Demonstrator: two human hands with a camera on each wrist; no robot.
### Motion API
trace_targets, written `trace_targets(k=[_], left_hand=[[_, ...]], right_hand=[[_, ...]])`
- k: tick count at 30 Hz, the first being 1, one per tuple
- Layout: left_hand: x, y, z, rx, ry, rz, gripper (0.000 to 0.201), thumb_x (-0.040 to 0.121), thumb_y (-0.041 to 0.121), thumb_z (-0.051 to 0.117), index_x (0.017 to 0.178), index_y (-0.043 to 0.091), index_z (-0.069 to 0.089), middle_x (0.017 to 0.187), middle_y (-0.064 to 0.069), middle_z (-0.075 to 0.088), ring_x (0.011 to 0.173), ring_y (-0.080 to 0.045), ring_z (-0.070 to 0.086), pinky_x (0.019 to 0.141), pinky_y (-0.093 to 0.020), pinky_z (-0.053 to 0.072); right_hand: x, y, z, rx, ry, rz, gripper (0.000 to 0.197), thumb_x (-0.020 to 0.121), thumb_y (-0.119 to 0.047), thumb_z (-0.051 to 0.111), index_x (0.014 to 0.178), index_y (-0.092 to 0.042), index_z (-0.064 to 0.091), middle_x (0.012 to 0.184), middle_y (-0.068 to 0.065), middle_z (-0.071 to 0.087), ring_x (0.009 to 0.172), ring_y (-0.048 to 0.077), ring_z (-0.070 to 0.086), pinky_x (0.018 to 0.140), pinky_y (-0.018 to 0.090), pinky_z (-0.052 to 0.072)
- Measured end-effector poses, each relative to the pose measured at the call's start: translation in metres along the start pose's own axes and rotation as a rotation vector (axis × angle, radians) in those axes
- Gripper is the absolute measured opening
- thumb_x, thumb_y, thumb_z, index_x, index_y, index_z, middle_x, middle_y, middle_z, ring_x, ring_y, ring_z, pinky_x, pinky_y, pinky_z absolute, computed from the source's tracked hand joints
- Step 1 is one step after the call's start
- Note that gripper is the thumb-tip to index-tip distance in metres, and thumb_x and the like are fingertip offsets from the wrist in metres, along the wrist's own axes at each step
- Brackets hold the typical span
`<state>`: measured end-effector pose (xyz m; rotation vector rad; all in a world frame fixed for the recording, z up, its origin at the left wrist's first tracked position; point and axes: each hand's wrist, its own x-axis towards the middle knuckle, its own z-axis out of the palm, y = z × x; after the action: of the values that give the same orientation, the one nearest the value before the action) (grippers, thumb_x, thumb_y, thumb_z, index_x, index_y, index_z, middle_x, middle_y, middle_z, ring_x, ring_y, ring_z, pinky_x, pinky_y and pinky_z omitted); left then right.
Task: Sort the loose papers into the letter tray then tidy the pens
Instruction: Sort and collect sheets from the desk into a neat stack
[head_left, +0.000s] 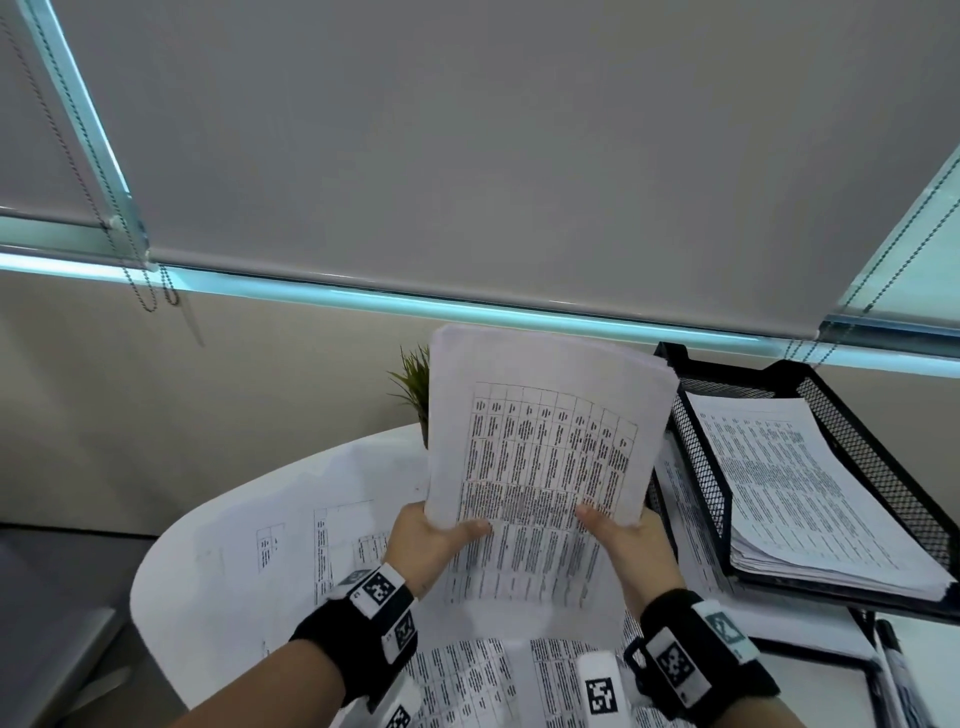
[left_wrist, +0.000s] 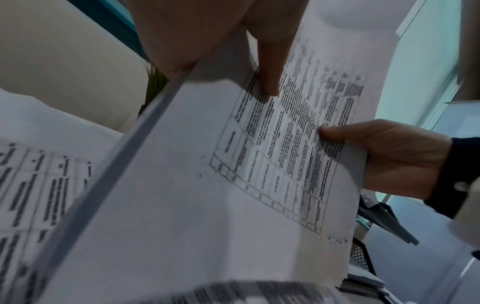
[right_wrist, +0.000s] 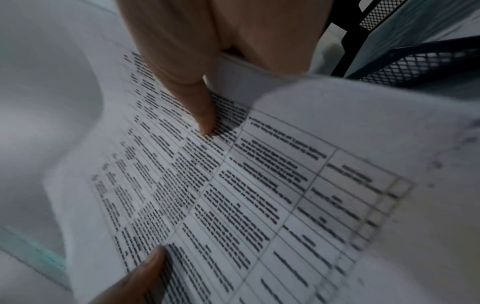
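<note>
Table (head_left: 218, 525): white, rounded, with loose printed sheets (head_left: 332, 551) scattered flat across it. Probably the remainder to be gathered.

Letter tray (head_left: 722, 447): black mesh, at the right of the table, already holding a thick pile of papers (head_left: 810, 493). Open top faces up, so a sheaf can drop in from above.

Held stack (head_left: 540, 431): sheaf of white sheets with a ruled table of dense black text, raised near upright above the table, just left of the tray. Top edge bows backward. Judged reason for the upright hold: squaring the edges before filing.

Left hand (head_left: 434, 535): grips the stack's lower left corner, thumb across the printed face, fingers curled behind.

Right hand (head_left: 621, 535): grips the lower right corner likewise, thumb in front, fingers behind.

Pens (head_left: 891, 654): dark, lying at the table's right edge below the tray, untouched. Small green plant (head_left: 413, 384) behind the stack.
</note>
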<state>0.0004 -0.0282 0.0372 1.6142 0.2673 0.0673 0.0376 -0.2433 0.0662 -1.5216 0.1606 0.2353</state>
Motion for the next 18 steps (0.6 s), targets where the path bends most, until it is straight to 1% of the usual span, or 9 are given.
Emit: trace_targets(k=[4, 6, 8, 9, 12, 14, 16, 17, 18], left_hand=[[-0.008, -0.011, 0.004, 0.042, -0.055, -0.038, 0.030, 0.073, 0.023, 0.078, 0.099, 0.016, 0.065, 0.093, 0.004, 0.071, 0.089, -0.011, 0.067, 0.069, -0.014, 0.050], [-0.012, -0.022, 0.001, 0.061, -0.074, -0.070, 0.032, 0.075, 0.026, 0.075, 0.103, 0.022, 0.061, 0.096, 0.011, 0.069, 0.091, -0.005, 0.065, 0.070, -0.010, 0.049], [-0.015, -0.034, -0.005, 0.056, -0.069, -0.133, 0.035, 0.076, 0.038, 0.072, 0.104, 0.020, 0.062, 0.100, 0.007, 0.070, 0.092, -0.008, 0.066, 0.079, -0.020, 0.052], [-0.017, -0.039, -0.008, 0.062, -0.046, -0.164, 0.033, 0.077, 0.042, 0.070, 0.099, 0.018, 0.063, 0.099, 0.003, 0.070, 0.092, -0.012, 0.066, 0.083, -0.028, 0.052], [-0.023, -0.054, -0.023, 0.233, 0.077, -0.219, 0.019, 0.085, 0.033, 0.064, 0.095, 0.016, 0.065, 0.103, 0.000, 0.065, 0.099, -0.018, 0.060, 0.087, -0.029, 0.044], [-0.024, -0.064, -0.039, 0.475, 0.198, -0.275, 0.033, 0.084, 0.033, 0.065, 0.112, 0.016, 0.061, 0.120, -0.004, 0.058, 0.114, -0.023, 0.054, 0.097, -0.033, 0.040], [-0.021, -0.073, -0.054, 0.576, 0.299, -0.388, 0.055, 0.080, 0.034, 0.068, 0.128, 0.011, 0.052, 0.136, -0.010, 0.048, 0.123, -0.029, 0.048, 0.103, -0.040, 0.038], [-0.019, -0.075, -0.060, 0.560, 0.320, -0.448, 0.064, 0.079, 0.033, 0.069, 0.134, 0.009, 0.045, 0.141, -0.014, 0.043, 0.125, -0.032, 0.046, 0.104, -0.042, 0.038], [-0.017, -0.077, -0.063, 0.512, 0.329, -0.493, 0.071, 0.079, 0.030, 0.070, 0.139, 0.007, 0.038, 0.144, -0.016, 0.039, 0.126, -0.034, 0.044, 0.104, -0.043, 0.038]], right_hand=[[0.007, 0.013, -0.010, -0.092, 0.054, 0.066, 0.069, 0.074, -0.024, 0.076, 0.134, -0.009, 0.045, 0.131, 0.009, 0.057, 0.124, 0.027, 0.050, 0.111, 0.048, 0.031], [0.007, 0.024, -0.016, -0.126, 0.048, 0.131, 0.060, 0.078, -0.018, 0.073, 0.131, -0.007, 0.048, 0.127, 0.009, 0.060, 0.120, 0.027, 0.052, 0.111, 0.049, 0.031], [0.004, 0.037, -0.023, -0.160, 0.046, 0.194, 0.063, 0.076, -0.017, 0.075, 0.132, -0.005, 0.046, 0.125, 0.009, 0.059, 0.119, 0.028, 0.051, 0.111, 0.049, 0.030], [0.003, 0.044, -0.028, -0.170, 0.054, 0.220, 0.075, 0.071, -0.021, 0.078, 0.135, -0.003, 0.043, 0.129, 0.012, 0.056, 0.122, 0.029, 0.049, 0.111, 0.049, 0.029], [-0.001, 0.064, -0.041, -0.276, 0.077, 0.275, 0.105, 0.057, -0.034, 0.083, 0.141, 0.005, 0.032, 0.137, 0.019, 0.049, 0.128, 0.035, 0.044, 0.112, 0.050, 0.028], [-0.007, 0.067, -0.049, -0.343, 0.064, 0.301, 0.108, 0.056, -0.035, 0.086, 0.138, 0.010, 0.033, 0.134, 0.021, 0.051, 0.126, 0.036, 0.046, 0.110, 0.046, 0.031], [-0.011, 0.070, -0.058, -0.380, 0.027, 0.303, 0.123, 0.037, -0.048, 0.091, 0.132, 0.013, 0.040, 0.127, 0.021, 0.054, 0.122, 0.037, 0.049, 0.105, 0.042, 0.036], [-0.011, 0.070, -0.063, -0.394, -0.001, 0.329, 0.118, 0.041, -0.043, 0.092, 0.131, 0.014, 0.040, 0.121, 0.020, 0.056, 0.120, 0.037, 0.050, 0.103, 0.041, 0.037], [-0.012, 0.073, -0.065, -0.414, 0.007, 0.358, 0.095, 0.058, -0.027, 0.089, 0.130, 0.013, 0.041, 0.112, 0.018, 0.056, 0.114, 0.036, 0.053, 0.100, 0.040, 0.038]])
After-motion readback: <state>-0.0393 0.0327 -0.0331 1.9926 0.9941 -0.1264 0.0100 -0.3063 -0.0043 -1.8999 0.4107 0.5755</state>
